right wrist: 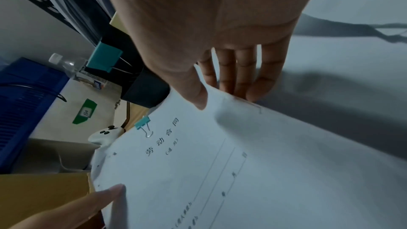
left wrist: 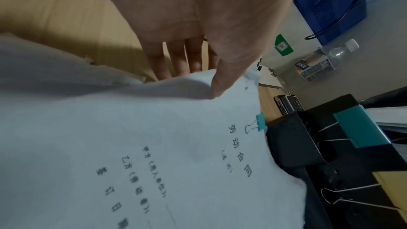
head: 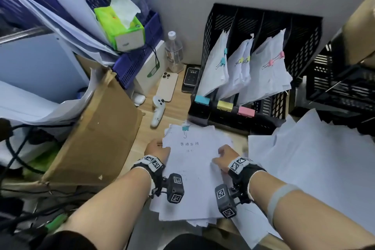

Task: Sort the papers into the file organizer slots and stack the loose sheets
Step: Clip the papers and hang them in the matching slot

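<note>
- Paper bundle (head: 194, 160), white, printed and held by a small teal binder clip (head: 185, 128), is lain on the wooden table (head: 146, 128) before the black mesh file organizer (head: 263, 111).
- Its left edge is pinched by the left hand (head: 157, 149), thumb above, fingers (left wrist: 176, 62) beneath.
- Its right edge is pinched likewise by the right hand (head: 225, 157).

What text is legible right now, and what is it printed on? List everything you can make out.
"劳动合同": title on the top sheet of the clipped bundle both hands hold.
"甲方", "乙方", "签订日期": lines lower on that sheet, partly blurred.
Bracketed line under the title: too blurred.
Green tag on the white box: one character, unreadable.
Bottle label: too small.
Tissue box print: too small.
</note>
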`<state>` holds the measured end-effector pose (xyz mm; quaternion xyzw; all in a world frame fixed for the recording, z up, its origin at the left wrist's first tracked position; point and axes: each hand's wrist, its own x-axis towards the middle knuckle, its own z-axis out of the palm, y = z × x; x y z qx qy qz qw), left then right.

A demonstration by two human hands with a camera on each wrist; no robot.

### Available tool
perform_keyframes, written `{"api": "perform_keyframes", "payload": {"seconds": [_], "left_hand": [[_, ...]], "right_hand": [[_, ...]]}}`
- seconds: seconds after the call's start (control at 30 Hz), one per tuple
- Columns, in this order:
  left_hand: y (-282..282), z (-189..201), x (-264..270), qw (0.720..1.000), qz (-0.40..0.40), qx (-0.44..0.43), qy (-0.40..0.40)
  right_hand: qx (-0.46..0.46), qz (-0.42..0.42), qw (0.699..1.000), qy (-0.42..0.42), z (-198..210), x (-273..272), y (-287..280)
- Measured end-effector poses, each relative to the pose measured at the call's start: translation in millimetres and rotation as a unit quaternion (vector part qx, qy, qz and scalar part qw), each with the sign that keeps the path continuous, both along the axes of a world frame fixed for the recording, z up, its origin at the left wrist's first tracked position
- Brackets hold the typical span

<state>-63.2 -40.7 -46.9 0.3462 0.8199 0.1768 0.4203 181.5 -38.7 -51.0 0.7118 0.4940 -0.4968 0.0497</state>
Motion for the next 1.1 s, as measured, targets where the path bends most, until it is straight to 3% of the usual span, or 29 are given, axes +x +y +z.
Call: {"api": "perform_keyframes", "payload": {"seconds": [0.13, 0.4, 0.53, 0.67, 0.77, 0.93, 1.1], "left_hand": [[-5, -6, 4, 0.999, 0.016, 0.04, -0.026], [5, 10, 20, 0.993, 0.003, 0.028, -0.118], [16, 19, 24, 0.984, -0.097, -0.001, -0.151], [21, 37, 31, 0.963, -0.123, -0.017, -0.238], [25, 49, 33, 0.955, -0.142, -0.015, -0.261], [45, 74, 31, 0.961, -0.174, 0.057, -0.208], [79, 125, 34, 0.958, -0.133, 0.207, -0.145]], "right_hand": [[0.029, -0.01, 0.999, 0.024, -1, 8, -2], [0.069, -0.061, 0.993, 0.077, 22, 29, -3], [0.123, -0.094, 0.984, 0.092, 41, 44, 1], [0.168, -0.139, 0.969, 0.119, 58, 52, 7], [0.214, -0.169, 0.951, 0.147, 72, 53, 12], [0.276, -0.215, 0.921, 0.17, 100, 50, 30], [0.37, -0.214, 0.902, 0.065, 142, 42, 52]]}}
